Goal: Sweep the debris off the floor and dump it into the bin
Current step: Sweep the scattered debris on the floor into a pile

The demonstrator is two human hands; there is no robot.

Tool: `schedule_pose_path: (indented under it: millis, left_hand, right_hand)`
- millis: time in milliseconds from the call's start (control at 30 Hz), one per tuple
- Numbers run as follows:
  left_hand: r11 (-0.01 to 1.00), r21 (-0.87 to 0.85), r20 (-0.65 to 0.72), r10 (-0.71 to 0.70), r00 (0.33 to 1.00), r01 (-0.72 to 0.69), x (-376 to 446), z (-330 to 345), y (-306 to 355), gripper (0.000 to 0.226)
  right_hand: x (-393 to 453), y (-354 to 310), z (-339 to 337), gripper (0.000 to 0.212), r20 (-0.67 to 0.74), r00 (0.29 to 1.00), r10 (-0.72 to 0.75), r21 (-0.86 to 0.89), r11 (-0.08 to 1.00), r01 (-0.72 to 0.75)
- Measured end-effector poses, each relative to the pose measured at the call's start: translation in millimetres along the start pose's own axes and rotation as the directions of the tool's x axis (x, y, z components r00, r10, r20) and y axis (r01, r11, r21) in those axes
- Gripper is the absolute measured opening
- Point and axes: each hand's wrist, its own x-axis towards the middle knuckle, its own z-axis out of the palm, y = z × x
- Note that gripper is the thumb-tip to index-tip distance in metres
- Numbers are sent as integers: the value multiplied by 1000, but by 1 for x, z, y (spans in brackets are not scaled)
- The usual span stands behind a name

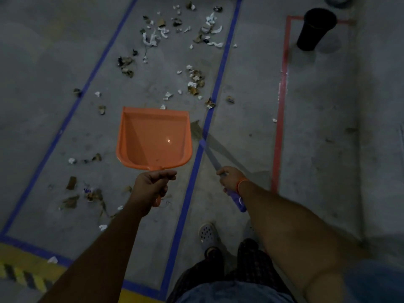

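Gripping dustpan (153, 138) and broom (209, 156), hands (153, 184) short of debris (179, 40).

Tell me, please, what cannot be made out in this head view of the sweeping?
- Broom head: blurred and partly hidden behind the dustpan.
- Dustpan handle: mostly covered by the left hand.
- Bin contents: interior too dark.
- Object at the top right corner: cut off by the frame edge.
- Debris pieces: too small and dim to identify.
- Right hand grips the broom.

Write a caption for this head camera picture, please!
Left hand holds empty orange dustpan, right hand grips broom.
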Motion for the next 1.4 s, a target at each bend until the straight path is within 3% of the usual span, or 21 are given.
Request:
schedule_pose_path:
  millis: [167, 533, 633, 767, 900, 967, 1133, 1267, 1400]
  left_hand:
    - [1000, -12, -9, 7, 1000, -7, 1, -8, 7, 32]
    - [999, 28, 110, 20, 994, -23, 58, 39, 43, 27]
    - [1000, 20, 135, 21, 991, -24, 78, 58, 57, 26]
    - [999, 47, 175, 2, 985, -10, 107, 71, 73, 27]
    - [999, 48, 185, 1, 983, -10, 129, 75, 88, 28]
    - [999, 46, 156, 11, 988, -19, 139, 74, 92, 27]
    - [999, 30, 97, -16, 995, 13, 156, 68, 99, 28]
    - [999, 12, 50, -35, 998, 35, 169, 65, 101, 28]
    - [998, 21, 34, -54, 998, 54, 179, 66, 107, 30]
  right_hand:
    - [0, -8, -10, 31, -37, 998, -42, 65, 997, 45]
    - [7, 2, -117, 26, -423, 904, 52, 121, 993, 0]
    - [29, 6, -145, 12, -496, 863, 94, 123, 992, -37]
    - [97, 43, -177, 7, -456, 873, 174, 94, 985, -147]
    - [78, -17, -178, 28, -306, 932, 196, 154, 976, -154]
    - [91, -27, -172, 24, -327, 923, 202, 173, 973, -151]
    - [124, -64, -156, 24, -256, 959, 120, 45, 993, -112]
    - [141, -91, -150, 25, -91, 994, 63, 36, 998, -60]
    - [151, -96, -145, 28, -101, 995, -7, -27, 1000, 4]
